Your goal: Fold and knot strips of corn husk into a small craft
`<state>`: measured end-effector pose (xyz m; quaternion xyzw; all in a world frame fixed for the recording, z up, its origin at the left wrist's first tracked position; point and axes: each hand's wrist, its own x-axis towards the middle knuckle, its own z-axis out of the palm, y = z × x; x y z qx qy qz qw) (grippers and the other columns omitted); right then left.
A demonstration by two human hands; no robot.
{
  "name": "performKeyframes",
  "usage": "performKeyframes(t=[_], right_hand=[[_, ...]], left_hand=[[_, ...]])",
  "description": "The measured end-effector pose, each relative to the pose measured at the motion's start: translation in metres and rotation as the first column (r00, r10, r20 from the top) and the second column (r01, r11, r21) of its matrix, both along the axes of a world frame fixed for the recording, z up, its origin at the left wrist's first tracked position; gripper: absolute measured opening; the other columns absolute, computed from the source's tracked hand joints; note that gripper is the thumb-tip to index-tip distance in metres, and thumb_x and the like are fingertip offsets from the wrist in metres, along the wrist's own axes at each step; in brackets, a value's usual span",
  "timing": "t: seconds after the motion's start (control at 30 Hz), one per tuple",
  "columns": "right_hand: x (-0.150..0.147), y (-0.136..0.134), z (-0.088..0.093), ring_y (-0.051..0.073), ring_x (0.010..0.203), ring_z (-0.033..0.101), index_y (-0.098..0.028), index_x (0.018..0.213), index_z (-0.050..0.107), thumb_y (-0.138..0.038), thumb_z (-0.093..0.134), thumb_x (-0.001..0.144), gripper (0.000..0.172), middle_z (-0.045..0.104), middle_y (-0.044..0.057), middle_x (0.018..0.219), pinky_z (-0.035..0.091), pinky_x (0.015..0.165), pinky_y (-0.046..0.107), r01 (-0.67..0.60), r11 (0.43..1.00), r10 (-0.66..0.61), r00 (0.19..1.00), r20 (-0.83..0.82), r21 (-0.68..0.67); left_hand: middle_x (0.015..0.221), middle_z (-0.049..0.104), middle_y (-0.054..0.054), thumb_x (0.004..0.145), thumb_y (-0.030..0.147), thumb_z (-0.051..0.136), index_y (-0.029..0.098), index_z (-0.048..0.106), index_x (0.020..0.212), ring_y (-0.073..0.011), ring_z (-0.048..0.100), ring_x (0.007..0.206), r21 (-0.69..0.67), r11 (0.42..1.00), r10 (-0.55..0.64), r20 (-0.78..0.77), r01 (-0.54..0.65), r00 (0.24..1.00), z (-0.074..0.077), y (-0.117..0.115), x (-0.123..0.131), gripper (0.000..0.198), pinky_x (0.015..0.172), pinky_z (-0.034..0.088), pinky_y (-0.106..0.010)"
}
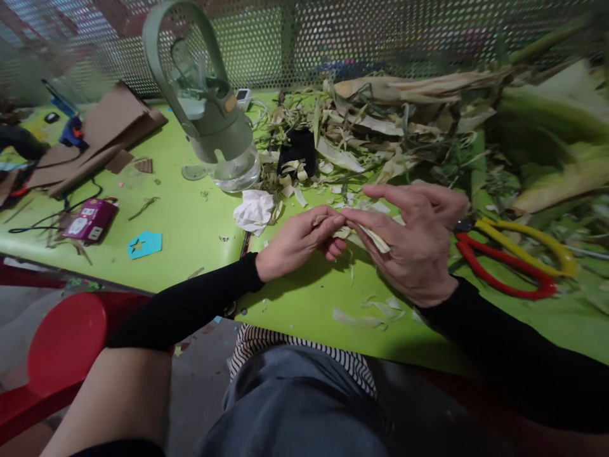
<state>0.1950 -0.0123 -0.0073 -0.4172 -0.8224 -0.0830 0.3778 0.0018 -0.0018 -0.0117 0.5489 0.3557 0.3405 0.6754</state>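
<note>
- The left hand (pixel 304 241) pinches a pale strip (pixel 377 240) near the desk's (pixel 285 311) front edge, probably to steady it.
- The right hand (pixel 413 238) holds the strip's other end, one finger extended clear, seemingly for finer control.
- Scissors (pixel 507 263) lie right of it, perhaps for easy reach.
- Husks (pixel 375 124) heap toward the back edge, likely out of the way.

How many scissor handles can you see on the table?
2: the yellow handle and the nearer red handle, both right of the right hand. More could be hidden under the plant scraps.
</note>
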Motion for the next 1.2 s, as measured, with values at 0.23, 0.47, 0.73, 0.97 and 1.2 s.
performKeyframes(t=[0.23,0.47,0.73,0.97,1.2], right_hand=[[-0.001,0.001,0.002,0.036,0.107,0.065,-0.037,0.11,0.076,-0.036,0.063,0.098,0.018,0.078,0.007,0.112,0.046,0.094,0.059,0.0,0.982,-0.011,0.998,-0.06,-0.19],[-0.005,-0.002,0.003,0.025,0.089,0.073,-0.035,0.109,0.073,-0.041,0.051,0.104,0.023,0.077,0.004,0.107,0.058,0.078,0.043,-0.311,0.876,0.177,0.918,-0.354,-0.369],[-0.006,-0.006,0.003,0.015,0.055,0.058,-0.024,0.114,0.06,-0.046,0.041,0.107,0.03,0.062,-0.001,0.069,0.048,0.054,0.031,-0.201,0.871,0.011,0.92,-0.391,-0.449],[-0.006,-0.007,0.017,0.019,0.069,0.067,-0.02,0.102,0.068,-0.029,0.043,0.104,0.027,0.075,0.006,0.083,0.049,0.062,0.033,-0.217,0.863,0.158,0.974,-0.165,-0.456],[0.001,0.001,0.023,0.017,0.052,0.053,-0.024,0.089,0.063,-0.041,0.051,0.1,0.024,0.066,0.002,0.068,0.039,0.051,0.033,-0.223,0.747,0.152,0.974,-0.166,-0.627]], left_hand=[[0.067,0.065,0.006,0.1,0.038,0.061,0.021,0.044,0.1,-0.0064,0.064,0.056,0.002,0.993,0.114,0.068,-0.115,0.991,0.0,-0.004,0.003,0.024,0.056,0.051,-0.019],[0.072,0.067,0.003,0.099,0.031,0.062,0.016,0.052,0.1,-0.0065,0.066,0.063,-0.041,0.999,0.034,0.089,-0.03,0.995,-0.005,0.001,0.001,0.018,0.065,0.053,-0.02],[0.072,0.07,0.0,0.098,0.029,0.064,0.012,0.057,0.096,-0.0064,0.065,0.063,-0.255,0.96,-0.091,0.096,0.113,0.991,-0.005,0.003,-0.001,0.019,0.068,0.052,-0.022],[0.071,0.07,-0.002,0.098,0.024,0.064,0.01,0.061,0.097,-0.0067,0.065,0.062,-0.311,0.924,-0.201,0.095,0.221,0.975,-0.002,0.001,-0.002,0.015,0.07,0.052,-0.024],[0.073,0.07,-0.002,0.099,0.028,0.062,0.011,0.059,0.09,-0.0076,0.065,0.063,-0.298,0.948,-0.086,0.108,0.115,0.99,-0.006,0.004,-0.004,0.019,0.072,0.054,-0.026]])
